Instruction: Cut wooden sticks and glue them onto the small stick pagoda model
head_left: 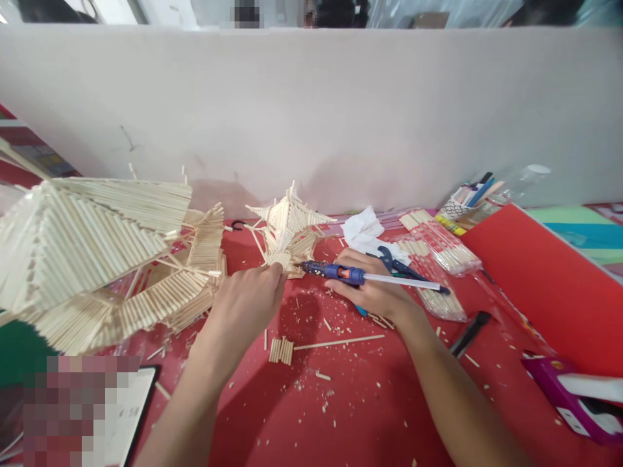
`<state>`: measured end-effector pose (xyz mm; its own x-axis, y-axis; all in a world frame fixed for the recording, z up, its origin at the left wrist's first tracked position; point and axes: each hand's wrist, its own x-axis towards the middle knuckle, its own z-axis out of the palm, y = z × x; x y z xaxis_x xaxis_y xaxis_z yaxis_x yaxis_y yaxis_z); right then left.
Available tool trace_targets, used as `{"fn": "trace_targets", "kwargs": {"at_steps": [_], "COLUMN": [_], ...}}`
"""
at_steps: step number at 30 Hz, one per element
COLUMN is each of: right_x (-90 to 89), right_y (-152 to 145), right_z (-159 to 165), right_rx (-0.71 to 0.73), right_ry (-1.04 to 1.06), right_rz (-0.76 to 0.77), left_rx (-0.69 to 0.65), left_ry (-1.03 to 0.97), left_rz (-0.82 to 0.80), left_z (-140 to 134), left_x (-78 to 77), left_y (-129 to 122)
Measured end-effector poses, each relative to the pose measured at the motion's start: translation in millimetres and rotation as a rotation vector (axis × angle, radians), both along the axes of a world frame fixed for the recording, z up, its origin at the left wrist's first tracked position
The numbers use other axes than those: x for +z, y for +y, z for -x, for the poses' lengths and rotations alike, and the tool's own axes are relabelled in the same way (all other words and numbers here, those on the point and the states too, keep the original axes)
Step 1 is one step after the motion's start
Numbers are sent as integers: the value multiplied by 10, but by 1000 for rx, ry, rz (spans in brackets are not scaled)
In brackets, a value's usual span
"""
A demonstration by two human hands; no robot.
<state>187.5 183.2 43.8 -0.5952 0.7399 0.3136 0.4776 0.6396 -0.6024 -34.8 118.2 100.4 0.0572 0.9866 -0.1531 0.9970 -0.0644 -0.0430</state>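
Blue glue gun [346, 274]: I have it wrapped in my right hand [374, 293], nozzle pointing left at the front of the small stick model [288, 222], a pale glue stick [402, 281] jutting from its back.
Left hand [250, 295]: I see its fingertips at the front edge of the small stick model; whether they pinch or only press, I cannot tell.
Small stick model's place: upright in the middle of the red table [292, 421], just beyond my hands, near the pale wall [311, 104].
Nearer me: a little panel of short sticks [281, 350], with a long stick [343, 342] just beside it among scattered wood bits.
Left side: a large stick model [97, 240] with a peaked roof.
Right side: crumpled tissue [363, 226], bagged sticks [440, 241], a pen cup [457, 207] and a red board [549, 285].
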Motion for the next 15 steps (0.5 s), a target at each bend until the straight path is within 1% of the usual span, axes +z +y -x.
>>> {"fn": "trace_targets", "kwargs": {"at_steps": [6, 12, 15], "right_x": [16, 7, 6], "right_y": [13, 44, 59], "right_z": [-17, -40, -55], "right_rx": [-29, -9, 6], "right_ry": [41, 51, 42], "right_rz": [-15, -26, -26], "left_rx": [-4, -12, -22], "left_ry": [47, 99, 128], "left_rz": [-21, -32, -30], "left_z": [-51, -70, -95], "left_x": [-43, -90, -85], "left_y": [32, 55, 65]}}
